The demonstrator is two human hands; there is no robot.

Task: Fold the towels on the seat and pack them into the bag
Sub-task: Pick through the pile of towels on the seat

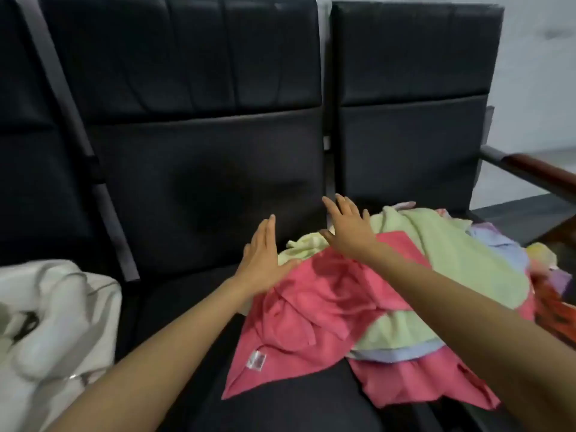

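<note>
Both hands flat, fingers straight, gripping nothing: left hand [265,260] beside, right hand [350,233] over the pink towel [311,310], apparently to spread it; bag [56,316] left of them.

In the lower left of the frame I see the bag [56,322] on the bench [174,307]. The heap of towels [327,307] lies to its right, across the middle and right seats. The backrests [202,88] stand behind, filling the upper half. The armrest [536,173] is at the right edge. My left grip [261,263] rests on the heap's left edge, and my right grip [349,232] on its far side.
</note>
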